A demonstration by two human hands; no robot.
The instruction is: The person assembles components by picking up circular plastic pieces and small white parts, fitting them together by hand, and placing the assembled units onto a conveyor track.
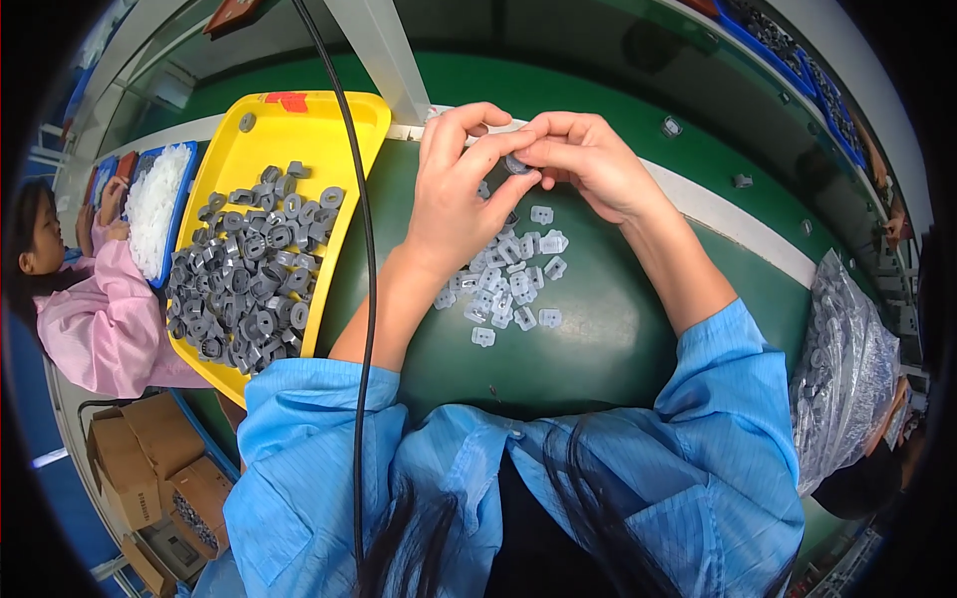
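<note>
My left hand (454, 194) and my right hand (596, 167) meet above the far side of the green table (588, 349). Between their fingertips is a small dark grey round plastic part (516, 164); thumb and fingers of both hands pinch it. Whether a second piece sits in it is hidden by the fingers. Below my hands lies a loose pile of small translucent white plastic pieces (503, 279). To the left, a yellow tray (379, 115) holds a heap of grey ring-shaped plastic parts (254, 264).
A black cable (367, 299) hangs in front of the tray. On the right is a clear plastic bag (847, 379) of parts. A person in a pink sleeve (115, 319) works at far left by a blue tray (159, 279) of white pieces. Cardboard boxes (145, 458) stand lower left.
</note>
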